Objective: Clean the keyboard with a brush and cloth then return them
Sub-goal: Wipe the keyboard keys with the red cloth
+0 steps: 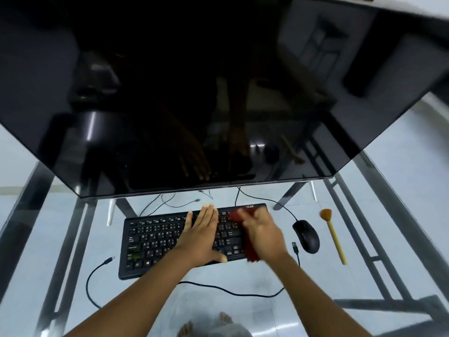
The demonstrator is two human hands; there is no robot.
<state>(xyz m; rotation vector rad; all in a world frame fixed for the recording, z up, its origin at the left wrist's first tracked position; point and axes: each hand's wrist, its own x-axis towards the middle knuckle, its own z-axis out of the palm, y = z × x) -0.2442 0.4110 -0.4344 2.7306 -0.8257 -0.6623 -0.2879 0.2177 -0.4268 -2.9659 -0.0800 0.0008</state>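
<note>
A black keyboard (155,242) lies on a glass desk, below the monitor. My left hand (200,235) rests flat on the middle keys, fingers straight and together. My right hand (261,231) is blurred over the keyboard's right end, pressing a dark red cloth (251,251) onto the keys there; the cloth shows above and below the hand. A brush (333,235) with a pale wooden handle and tan bristles lies on the glass to the right of the mouse, bristles pointing away from me.
A large dark monitor (194,93) overhangs the desk's far half. A black mouse (306,235) sits between keyboard and brush. Loose black cables (218,289) run across the glass desk (364,227) in front of the keyboard. Metal frame bars show under the glass.
</note>
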